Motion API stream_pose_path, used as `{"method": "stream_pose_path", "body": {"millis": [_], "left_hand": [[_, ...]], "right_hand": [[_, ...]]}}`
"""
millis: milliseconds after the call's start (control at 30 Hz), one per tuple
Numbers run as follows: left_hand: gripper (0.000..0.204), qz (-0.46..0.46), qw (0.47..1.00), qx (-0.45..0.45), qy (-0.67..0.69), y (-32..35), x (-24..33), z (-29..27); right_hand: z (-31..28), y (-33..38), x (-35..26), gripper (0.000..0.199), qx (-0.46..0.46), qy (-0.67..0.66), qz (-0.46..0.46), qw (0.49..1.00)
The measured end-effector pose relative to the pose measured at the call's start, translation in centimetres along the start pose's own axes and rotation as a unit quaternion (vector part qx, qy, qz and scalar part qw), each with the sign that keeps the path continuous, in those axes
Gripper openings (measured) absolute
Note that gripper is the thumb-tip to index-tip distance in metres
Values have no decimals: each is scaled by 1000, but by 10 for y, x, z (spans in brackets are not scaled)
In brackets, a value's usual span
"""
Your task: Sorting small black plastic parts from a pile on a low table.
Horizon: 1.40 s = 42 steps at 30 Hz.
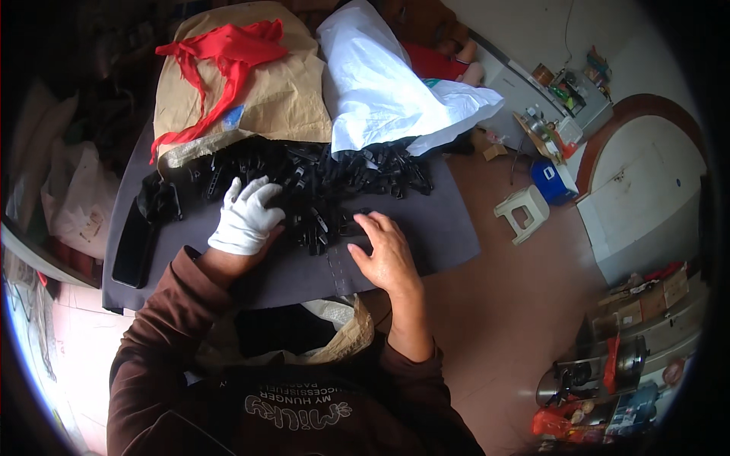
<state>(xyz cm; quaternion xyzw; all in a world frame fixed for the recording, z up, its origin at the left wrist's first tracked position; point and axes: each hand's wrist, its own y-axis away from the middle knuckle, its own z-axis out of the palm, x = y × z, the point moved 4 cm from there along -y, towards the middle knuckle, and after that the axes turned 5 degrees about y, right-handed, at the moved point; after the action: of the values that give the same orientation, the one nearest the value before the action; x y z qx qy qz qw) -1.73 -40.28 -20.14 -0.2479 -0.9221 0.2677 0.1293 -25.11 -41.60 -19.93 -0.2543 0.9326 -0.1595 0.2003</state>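
Observation:
A heap of small black plastic pieces (365, 171), too small and dark to name more exactly, spreads over a dark grey table covering (445, 228). My left hand (245, 219), in a white glove, rests at the left side of the heap with its fingers spread and slightly bent; nothing shows in its grasp. My bare right hand (388, 254) hovers by the near right edge of the heap. Its thumb stands apart from the fingers, and I see nothing held between them. A few loose pieces (319, 224) lie between the two hands.
Behind the heap lie a tan sack (296, 91) with a red cloth (243, 45) and a white sack (372, 83). A black phone-like slab (133, 254) is at the left edge. Below sits an open sack (350, 334). A stool (521, 213) and blue bin (553, 182) stand right.

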Motion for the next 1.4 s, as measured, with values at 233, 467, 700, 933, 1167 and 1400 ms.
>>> {"method": "stream_pose_path", "body": {"millis": [233, 467, 700, 933, 1167, 1400], "left_hand": [[30, -7, 952, 190, 241, 8, -6, -12], [39, -277, 657, 37, 700, 10, 16, -4], [22, -304, 640, -103, 698, 42, 54, -15], [27, -240, 825, -43, 510, 64, 53, -20], [40, -211, 853, -76, 472, 64, 67, -44], [33, -163, 893, -5, 419, 62, 70, -48]], "right_hand": [[9, 1, 4, 20, 73, -16, -4, 997], [-12, -1, -31, 13, 167, -224, -16, 960], [-20, 6, -72, 11, 126, -326, -143, 926], [-8, 16, -82, 7, -42, -431, -97, 896], [0, 20, -90, 7, -88, -436, -84, 892], [6, 19, -90, 7, -111, -479, -64, 868]]}}
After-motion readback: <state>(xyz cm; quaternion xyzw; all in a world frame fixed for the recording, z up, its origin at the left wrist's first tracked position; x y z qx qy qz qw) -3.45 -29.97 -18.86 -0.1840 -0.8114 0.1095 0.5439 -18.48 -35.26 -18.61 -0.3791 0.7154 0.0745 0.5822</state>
